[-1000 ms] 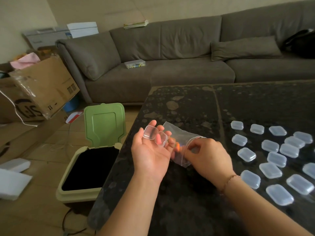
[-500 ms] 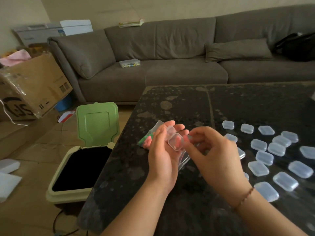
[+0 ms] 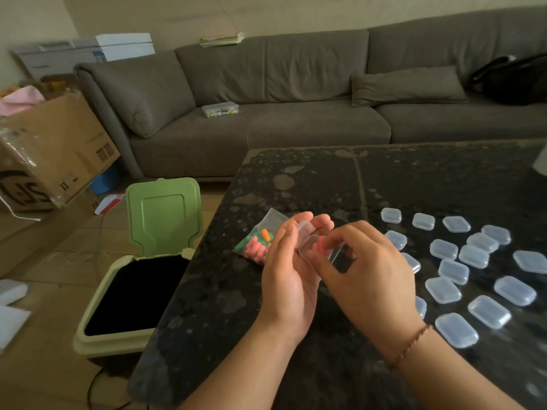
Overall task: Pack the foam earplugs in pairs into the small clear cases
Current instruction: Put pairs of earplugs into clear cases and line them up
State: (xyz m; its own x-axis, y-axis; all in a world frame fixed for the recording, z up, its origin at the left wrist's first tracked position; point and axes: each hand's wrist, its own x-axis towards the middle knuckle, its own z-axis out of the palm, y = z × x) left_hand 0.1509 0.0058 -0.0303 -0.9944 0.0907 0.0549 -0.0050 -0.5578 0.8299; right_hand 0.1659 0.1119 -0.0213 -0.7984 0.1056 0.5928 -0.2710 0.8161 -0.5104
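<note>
Since the earlier frame both hands have closed in on one another at the middle of the picture, and the clear bag of earplugs (image 3: 257,243), which sat between them, now lies on the dark desk (image 3: 310,179) just left of the left hand (image 3: 288,273), showing pink, green and orange plugs. Left hand stands on edge with its palm turned right, fingers loosely curled, cradling an open small clear case (image 3: 312,242) at its fingertips. Right hand (image 3: 367,270) comes in from the right with its back to the camera, fingers bent and pinching at that case, where something pink shows through the plastic; whether it is an earplug I cannot tell. To the right of the hands, across the right side of the frame, lie the other small clear cases (image 3: 450,250), closed and spread in loose rows on the desk. At lower left an open bin with a green lid (image 3: 164,216) stands on the floor beside the desk. A grey sofa (image 3: 296,125) fills the top of the frame, and a cardboard box (image 3: 56,149) sits at the left edge.
</note>
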